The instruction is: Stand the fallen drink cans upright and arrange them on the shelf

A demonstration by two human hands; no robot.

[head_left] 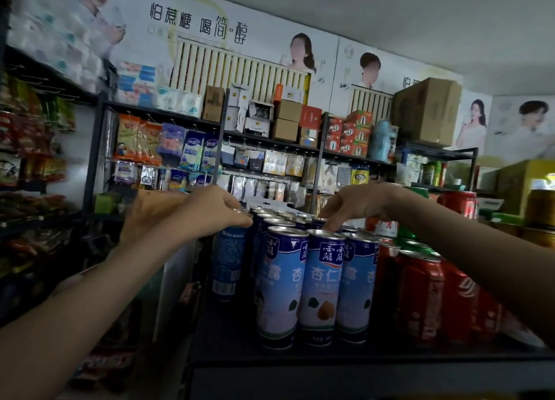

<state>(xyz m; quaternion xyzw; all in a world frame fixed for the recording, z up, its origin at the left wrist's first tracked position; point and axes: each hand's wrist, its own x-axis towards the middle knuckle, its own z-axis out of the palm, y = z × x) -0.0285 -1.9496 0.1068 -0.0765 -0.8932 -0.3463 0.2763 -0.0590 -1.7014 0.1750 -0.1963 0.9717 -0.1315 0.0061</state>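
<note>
Blue cans mostly up, looks near done.
Left hand, left of centre, is closed over the rim of a dark-blue can standing apart at the block's left edge, likely being slotted in. Blue almond-drink cans at centre stand upright in rows on the shelf. Right hand has loosely curled fingertips on back-row tops; can't tell if gripping. Red cans upright at right. No fallen cans visible.

You see blue-and-white cans with navy tops at the dark shelf front edge; red cans toward its right edge.
</note>
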